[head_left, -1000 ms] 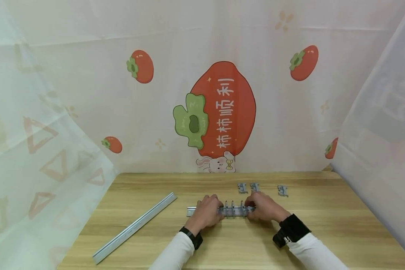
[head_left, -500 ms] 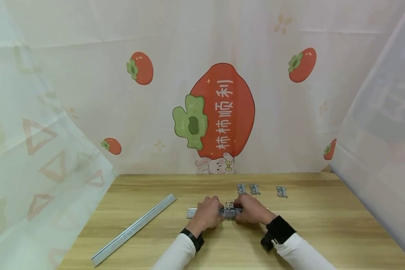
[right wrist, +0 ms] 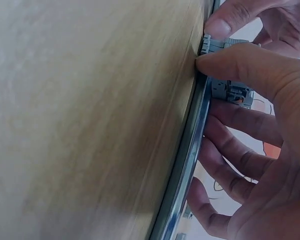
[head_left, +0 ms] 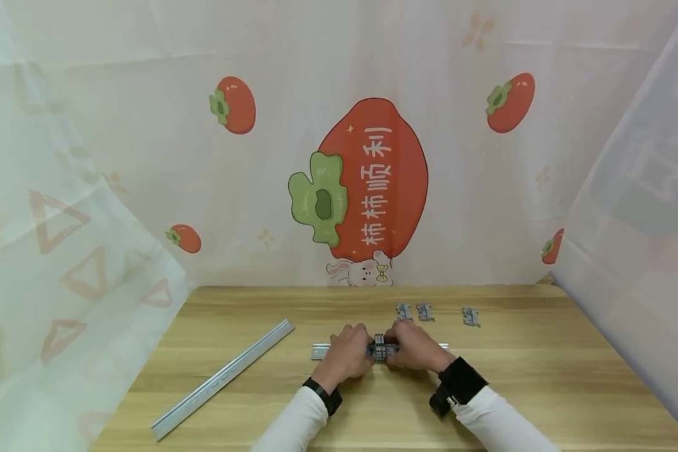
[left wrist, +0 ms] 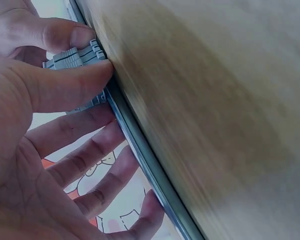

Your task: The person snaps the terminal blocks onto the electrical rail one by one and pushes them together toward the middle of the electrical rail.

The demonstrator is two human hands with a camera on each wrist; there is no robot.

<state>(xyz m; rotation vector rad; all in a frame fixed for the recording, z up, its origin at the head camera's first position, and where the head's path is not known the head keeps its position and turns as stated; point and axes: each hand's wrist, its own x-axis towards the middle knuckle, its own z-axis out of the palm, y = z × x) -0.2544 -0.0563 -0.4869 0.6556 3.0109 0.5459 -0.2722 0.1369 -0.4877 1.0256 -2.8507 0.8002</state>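
Note:
A short metal DIN rail [head_left: 319,351] lies crosswise on the table, with a tight group of grey terminal blocks [head_left: 379,347] standing on it. From the left, my left hand [head_left: 350,351] pinches the group at its end, thumb on the near side and fingers behind the rail. My right hand [head_left: 415,347] holds the opposite end in the same way. Close up in the right wrist view, the side of one terminal block [right wrist: 232,92] shows between thumb and index finger. Fingers hide part of the group in both wrist views.
A longer DIN rail [head_left: 220,383] lies slantwise on the wooden table [head_left: 248,420] at the left. Behind my right hand lie three loose terminal blocks: two close together [head_left: 425,312] and one farther right [head_left: 471,316]. A printed curtain [head_left: 457,207] hangs behind the table.
My right hand has slid left along the rail, bringing the spaced terminal blocks together against my left hand. The rail's right end has come into view. My left hand stays in place.

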